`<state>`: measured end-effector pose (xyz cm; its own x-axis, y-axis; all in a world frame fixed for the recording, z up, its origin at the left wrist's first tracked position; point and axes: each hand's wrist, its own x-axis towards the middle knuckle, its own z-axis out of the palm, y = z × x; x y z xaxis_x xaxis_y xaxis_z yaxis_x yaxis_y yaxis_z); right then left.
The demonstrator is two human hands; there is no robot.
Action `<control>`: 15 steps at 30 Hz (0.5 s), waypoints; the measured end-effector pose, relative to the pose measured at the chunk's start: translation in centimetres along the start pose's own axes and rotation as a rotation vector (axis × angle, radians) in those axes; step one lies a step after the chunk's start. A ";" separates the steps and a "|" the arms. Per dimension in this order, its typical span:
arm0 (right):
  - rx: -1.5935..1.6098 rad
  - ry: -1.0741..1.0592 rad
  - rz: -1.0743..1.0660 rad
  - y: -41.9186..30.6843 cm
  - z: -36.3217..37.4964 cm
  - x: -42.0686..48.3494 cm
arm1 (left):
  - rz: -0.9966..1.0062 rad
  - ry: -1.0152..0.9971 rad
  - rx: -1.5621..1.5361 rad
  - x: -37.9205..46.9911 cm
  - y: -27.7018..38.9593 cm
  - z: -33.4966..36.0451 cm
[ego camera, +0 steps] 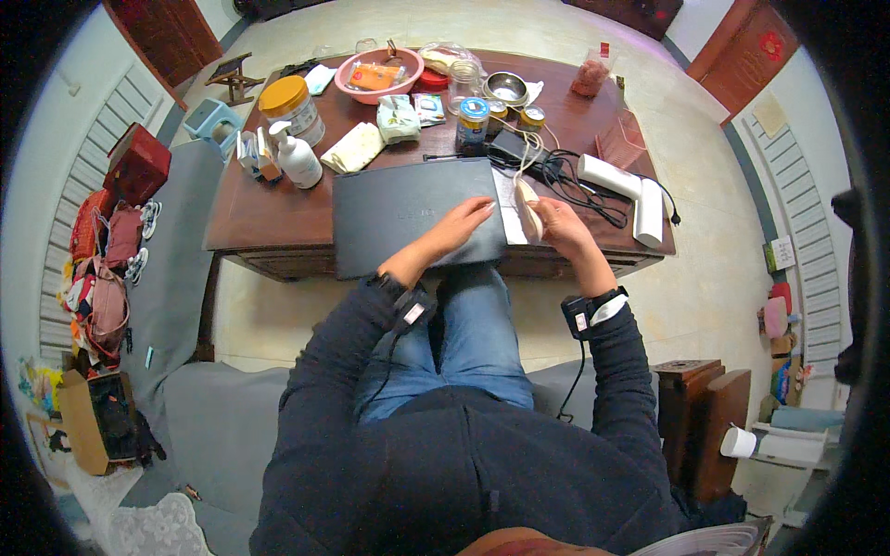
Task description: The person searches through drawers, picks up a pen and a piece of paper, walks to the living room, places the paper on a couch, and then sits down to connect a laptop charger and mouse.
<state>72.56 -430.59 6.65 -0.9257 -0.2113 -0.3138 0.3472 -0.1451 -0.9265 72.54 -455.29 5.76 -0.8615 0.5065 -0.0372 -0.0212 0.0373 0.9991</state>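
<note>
A closed dark-grey laptop lies at the table's near edge, partly overhanging it above my knees. Over the right part of its lid is my left hand, fingers extended to the right and nothing seen in it. My right hand, just beyond the laptop's right side, grips a long cream-coloured corded device; its exact kind is unclear. From its far end a pale cord runs up among the jars. White paper lies partly beneath the device.
Right of my hands lie a white folding hair dryer, tangled black cables and a black power adapter. Farther back are a blue-lidded can, a glass jar and a pink basin. A pump bottle stands left.
</note>
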 end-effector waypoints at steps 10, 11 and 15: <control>-0.897 0.230 -0.521 0.2 4.7 -2.2 | -0.253 -0.130 -0.620 8.6 2.4 4.5; -0.973 0.253 -0.636 0.0 5.0 -2.5 | -0.254 -0.141 -0.659 8.8 2.4 4.5; -1.199 0.414 -0.793 -0.9 6.2 -4.0 | -0.178 -0.260 -0.813 9.4 2.7 4.0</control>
<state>76.91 -435.65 10.03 -0.8567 -0.1483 0.4941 -0.3893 0.8143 -0.4306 66.44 -446.99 8.04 -0.6701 0.7357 -0.0991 -0.5855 -0.4418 0.6797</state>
